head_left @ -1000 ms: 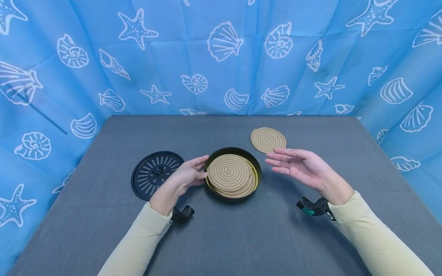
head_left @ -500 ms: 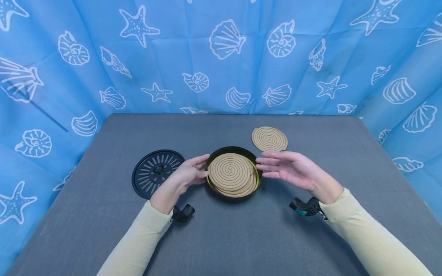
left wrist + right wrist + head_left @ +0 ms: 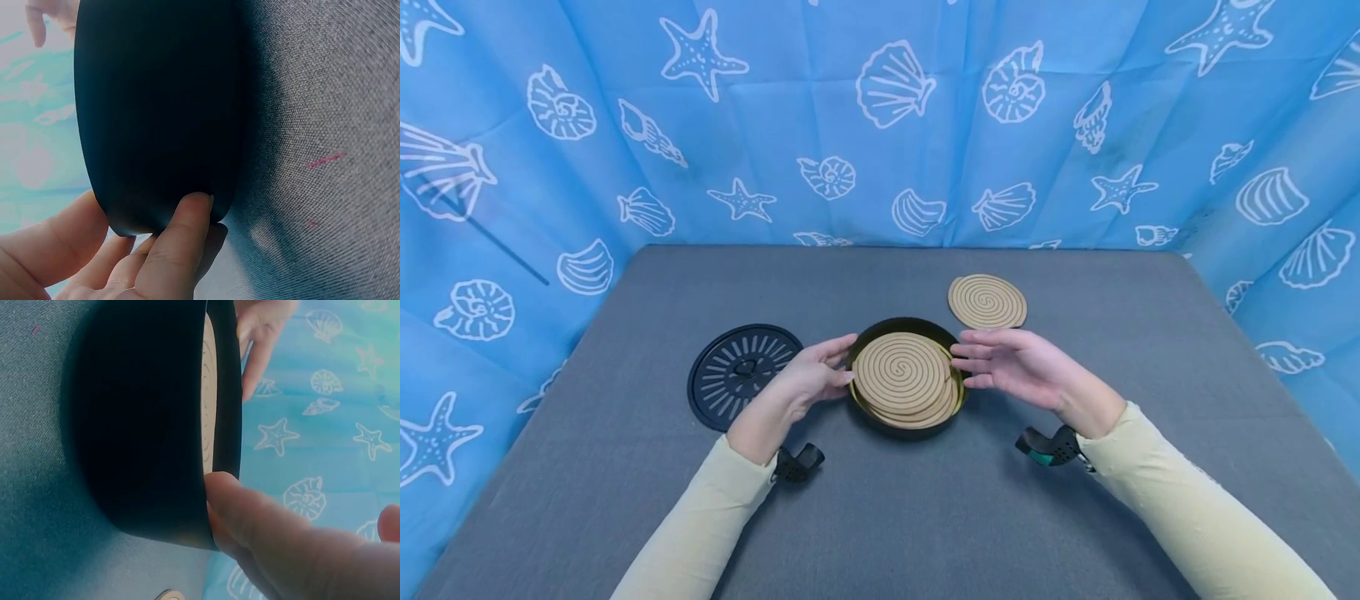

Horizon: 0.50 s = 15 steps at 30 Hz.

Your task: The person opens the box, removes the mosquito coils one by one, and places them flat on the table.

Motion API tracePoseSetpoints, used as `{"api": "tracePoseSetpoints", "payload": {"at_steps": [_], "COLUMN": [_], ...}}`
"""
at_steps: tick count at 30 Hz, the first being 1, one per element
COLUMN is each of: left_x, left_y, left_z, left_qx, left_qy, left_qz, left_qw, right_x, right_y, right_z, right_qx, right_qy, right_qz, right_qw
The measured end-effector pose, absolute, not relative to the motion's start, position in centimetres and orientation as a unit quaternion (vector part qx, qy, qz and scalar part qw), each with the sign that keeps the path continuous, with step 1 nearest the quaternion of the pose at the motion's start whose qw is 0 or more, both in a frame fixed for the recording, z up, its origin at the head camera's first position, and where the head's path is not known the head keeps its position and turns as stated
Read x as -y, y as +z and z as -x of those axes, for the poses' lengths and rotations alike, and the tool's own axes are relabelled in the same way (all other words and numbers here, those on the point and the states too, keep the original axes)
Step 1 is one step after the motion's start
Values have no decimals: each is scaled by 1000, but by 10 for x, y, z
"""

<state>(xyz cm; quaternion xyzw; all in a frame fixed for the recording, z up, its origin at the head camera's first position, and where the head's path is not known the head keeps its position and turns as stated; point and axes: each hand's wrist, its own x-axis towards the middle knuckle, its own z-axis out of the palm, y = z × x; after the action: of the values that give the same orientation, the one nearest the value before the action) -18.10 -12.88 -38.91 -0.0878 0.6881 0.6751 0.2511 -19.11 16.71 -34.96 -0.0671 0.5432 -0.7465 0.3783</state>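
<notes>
A round black mosquito-coil tin [image 3: 901, 435] with a yellow inner edge stands on the grey cloth. Tan mosquito coils [image 3: 901, 373] lie stacked inside it, slightly fanned out. My left hand [image 3: 805, 379] holds the tin's left side, thumb against the outer wall [image 3: 156, 112] and fingers round toward the back. Over the right rim reach the nearly straight fingers of my right hand [image 3: 1018, 367]; in the right wrist view a fingertip [image 3: 222, 481] is right at the rim, close by the coils.
Left of the tin lies a black slotted lid [image 3: 722, 379] with a small ring, partly behind my left hand. One more coil [image 3: 987, 302] rests on the table [image 3: 925, 517] behind the right hand. A blue shell-patterned curtain [image 3: 880, 167] hangs behind.
My right hand has moved left, from beside the tin to its right rim. The left hand has stayed on the tin, and the coils inside look unmoved.
</notes>
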Motion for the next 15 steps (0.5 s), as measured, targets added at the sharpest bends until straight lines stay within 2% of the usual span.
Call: {"api": "tracePoseSetpoints", "payload": {"at_steps": [15], "left_x": [129], "left_y": [-388], "left_z": [179], "left_qx": [-683], "left_qy": [681], "left_qz": [79], "left_qw": [251], "right_x": [-163], "right_y": [-349], "right_z": [192], "right_qx": [-544], "right_qy": [-739], "right_qz": [77], "right_qw": [389]}}
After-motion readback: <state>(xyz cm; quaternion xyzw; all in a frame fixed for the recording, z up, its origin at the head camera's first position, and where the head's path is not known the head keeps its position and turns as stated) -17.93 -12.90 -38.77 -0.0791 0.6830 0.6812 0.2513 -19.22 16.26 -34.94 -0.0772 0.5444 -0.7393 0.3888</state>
